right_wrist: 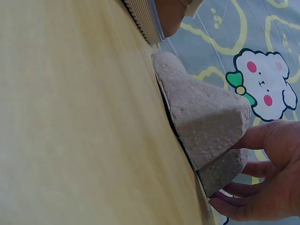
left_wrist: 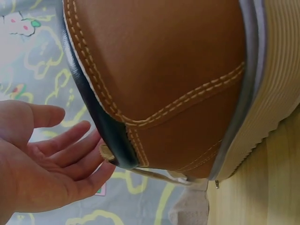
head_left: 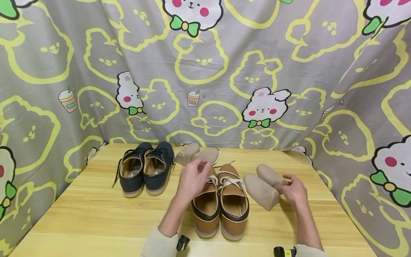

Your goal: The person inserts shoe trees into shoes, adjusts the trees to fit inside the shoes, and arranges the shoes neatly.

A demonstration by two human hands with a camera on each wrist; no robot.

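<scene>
A pair of brown lace-up shoes stands heels toward me, the left brown shoe (head_left: 206, 223) beside the right brown shoe (head_left: 233, 223). My left hand (head_left: 193, 178) is over the front of the left shoe, its fingers loosely bent and holding nothing; in the left wrist view, they show beside the shoe's dark collar (left_wrist: 105, 126). On the right lie two grey-beige moulded shoe inserts, a nearer insert (head_left: 262, 191) and a farther insert (head_left: 269, 175). My right hand (head_left: 294, 191) grips the farther insert's blunt end between thumb and fingers. In the right wrist view, the nearer insert (right_wrist: 206, 122) partly covers it.
A pair of dark navy lace-up shoes (head_left: 158, 175) stands at the left. Two more inserts (head_left: 187, 153) lie behind the brown shoes, partly hidden by my left hand. A patterned curtain (head_left: 205, 117) borders the back and sides of the wooden table (head_left: 96, 217).
</scene>
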